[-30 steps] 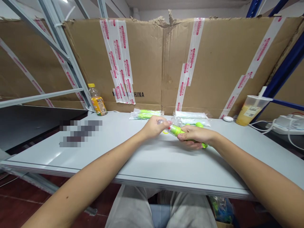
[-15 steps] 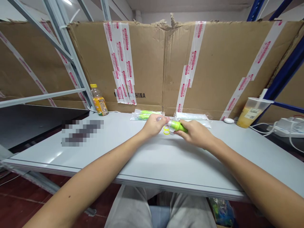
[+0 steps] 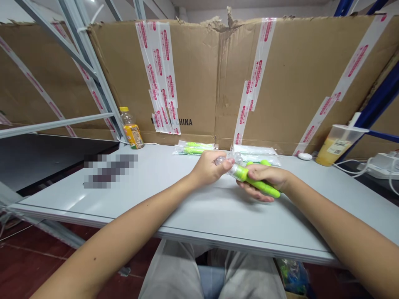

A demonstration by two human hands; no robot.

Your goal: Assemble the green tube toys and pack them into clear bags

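A lime-green stick toy (image 3: 263, 187) with a clear plastic end is held between both hands above the table, its green end sloping down to the right. My left hand (image 3: 207, 168) is closed on the clear end, with rounded transparent knobs (image 3: 238, 158) showing around its fingers. My right hand (image 3: 264, 176) grips the green part near the clear collar, thumb on top and fingers stretched out underneath. Behind the right hand, small rounded green parts (image 3: 264, 162) show; what they belong to is hidden.
Plastic-wrapped green sticks (image 3: 195, 148) and clear-wrapped packets (image 3: 257, 154) lie along the cardboard wall (image 3: 196, 83). A juice bottle (image 3: 133, 135) stands at back left; a drink cup (image 3: 335, 147) and a white oval object (image 3: 304, 156) are at right. A blurred-out patch (image 3: 109, 172) covers something at left.
My right hand has turned and its fingers have loosened, exposing the stick's long green end. Both hands have shifted slightly right with the toy. The view has tilted a little.
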